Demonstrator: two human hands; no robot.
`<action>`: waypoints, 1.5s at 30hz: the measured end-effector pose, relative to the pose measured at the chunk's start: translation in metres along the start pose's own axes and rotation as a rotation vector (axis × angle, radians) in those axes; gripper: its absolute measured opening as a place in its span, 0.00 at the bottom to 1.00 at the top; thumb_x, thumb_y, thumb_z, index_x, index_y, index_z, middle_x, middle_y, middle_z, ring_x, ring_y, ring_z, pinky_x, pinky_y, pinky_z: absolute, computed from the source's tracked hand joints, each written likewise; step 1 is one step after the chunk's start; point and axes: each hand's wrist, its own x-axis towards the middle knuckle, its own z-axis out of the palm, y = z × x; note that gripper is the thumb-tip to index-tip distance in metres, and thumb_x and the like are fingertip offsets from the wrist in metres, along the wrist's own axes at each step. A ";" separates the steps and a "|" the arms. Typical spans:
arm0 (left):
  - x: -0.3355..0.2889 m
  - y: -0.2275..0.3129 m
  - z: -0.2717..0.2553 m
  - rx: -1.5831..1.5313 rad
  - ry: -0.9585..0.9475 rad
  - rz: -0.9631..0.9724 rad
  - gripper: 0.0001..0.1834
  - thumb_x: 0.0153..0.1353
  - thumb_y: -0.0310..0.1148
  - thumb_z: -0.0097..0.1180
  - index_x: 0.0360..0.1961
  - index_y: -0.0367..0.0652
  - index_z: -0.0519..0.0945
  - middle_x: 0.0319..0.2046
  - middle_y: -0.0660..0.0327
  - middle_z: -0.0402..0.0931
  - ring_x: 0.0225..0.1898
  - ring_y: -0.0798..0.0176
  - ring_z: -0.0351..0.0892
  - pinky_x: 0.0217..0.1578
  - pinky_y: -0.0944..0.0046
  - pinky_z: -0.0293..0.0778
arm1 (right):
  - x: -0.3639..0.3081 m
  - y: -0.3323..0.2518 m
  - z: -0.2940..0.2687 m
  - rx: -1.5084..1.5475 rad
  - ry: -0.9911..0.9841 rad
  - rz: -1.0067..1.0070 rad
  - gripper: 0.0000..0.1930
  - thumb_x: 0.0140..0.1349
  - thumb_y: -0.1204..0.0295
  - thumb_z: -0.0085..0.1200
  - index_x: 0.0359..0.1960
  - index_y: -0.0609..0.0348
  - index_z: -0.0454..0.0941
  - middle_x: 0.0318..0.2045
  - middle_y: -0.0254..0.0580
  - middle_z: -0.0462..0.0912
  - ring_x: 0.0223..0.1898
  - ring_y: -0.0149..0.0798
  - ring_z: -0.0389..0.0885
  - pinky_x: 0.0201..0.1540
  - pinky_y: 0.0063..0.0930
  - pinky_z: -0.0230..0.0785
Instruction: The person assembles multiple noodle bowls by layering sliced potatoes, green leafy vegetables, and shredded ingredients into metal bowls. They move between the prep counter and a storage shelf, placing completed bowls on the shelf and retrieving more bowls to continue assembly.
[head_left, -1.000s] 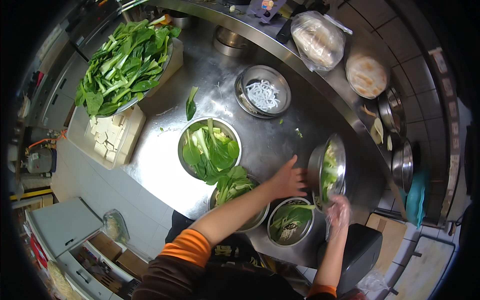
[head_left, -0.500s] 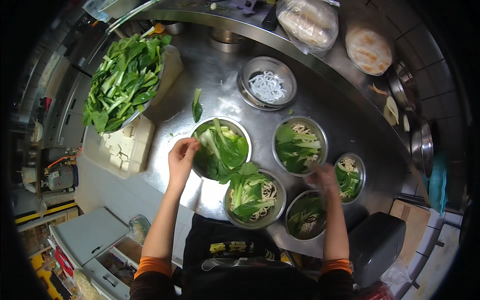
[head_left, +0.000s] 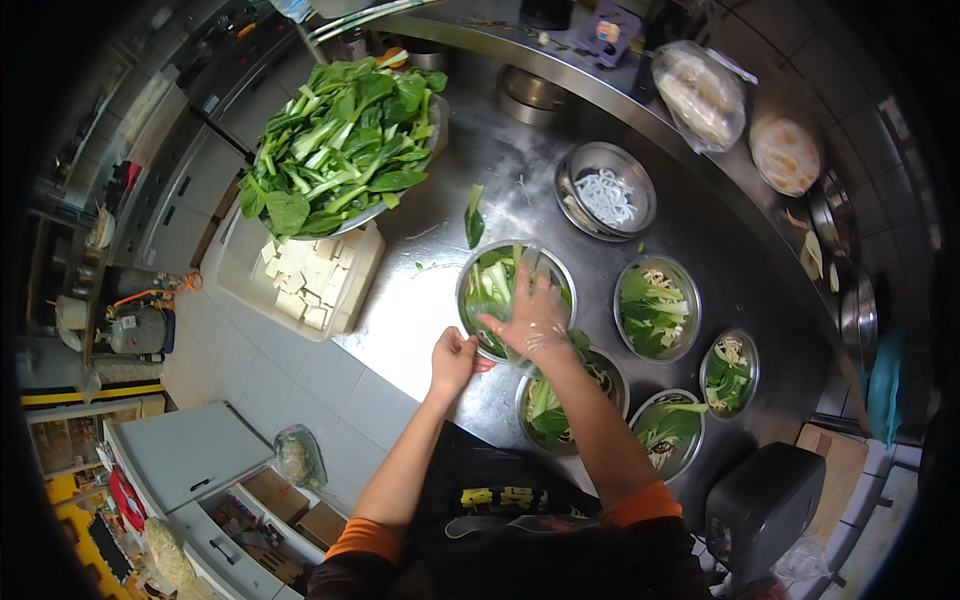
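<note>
A steel bowl (head_left: 574, 290) of leafy greens (head_left: 488, 280) stands in the middle of the counter. My right hand (head_left: 532, 312), in a clear plastic glove, lies over these greens with fingers spread. At the bowl's near-left rim, my bare left hand (head_left: 455, 360) has its fingers curled against the edge. Close by on the near side, a second bowl (head_left: 622, 385) of greens is partly covered by my right forearm. Three more bowls to the right hold greens with pale thin mushrooms: a far one (head_left: 657, 307), a near one (head_left: 668, 435) and a rightmost one (head_left: 730, 373).
A heaped basin of greens (head_left: 345, 145) rests above a plastic tub (head_left: 350, 310) of white tofu pieces (head_left: 305, 280). Stacked bowls with white noodle-like strands (head_left: 606, 198) stand farther back. One loose leaf (head_left: 474, 218) lies on the counter. A raised shelf (head_left: 590, 95) borders the far side.
My right hand has moved left from the right-hand bowls onto the middle bowl's greens. My left hand has shifted to that bowl's near rim. The whole view has swung, so the counter appears farther right.
</note>
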 end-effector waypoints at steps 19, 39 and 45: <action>0.014 0.073 -0.027 0.971 0.010 0.652 0.13 0.50 0.26 0.58 0.38 0.38 0.74 0.32 0.52 0.71 0.36 0.50 0.73 0.34 0.55 0.72 | -0.004 -0.008 0.023 0.107 0.071 0.080 0.41 0.45 0.61 0.64 0.61 0.58 0.58 0.44 0.62 0.74 0.45 0.58 0.74 0.48 0.43 0.68; 0.085 0.065 0.035 1.283 -0.372 0.547 0.19 0.48 0.20 0.51 0.44 0.33 0.74 0.38 0.46 0.76 0.36 0.45 0.78 0.38 0.55 0.76 | -0.002 0.050 0.000 0.603 -0.079 0.109 0.28 0.46 0.72 0.63 0.52 0.60 0.71 0.39 0.48 0.79 0.39 0.44 0.79 0.44 0.33 0.72; 0.087 0.079 0.020 0.868 -0.296 0.404 0.13 0.52 0.20 0.50 0.40 0.34 0.76 0.25 0.51 0.78 0.28 0.55 0.79 0.33 0.60 0.75 | 0.004 -0.012 0.014 0.179 -0.045 0.136 0.46 0.44 0.62 0.67 0.64 0.57 0.53 0.45 0.57 0.71 0.46 0.55 0.74 0.43 0.42 0.72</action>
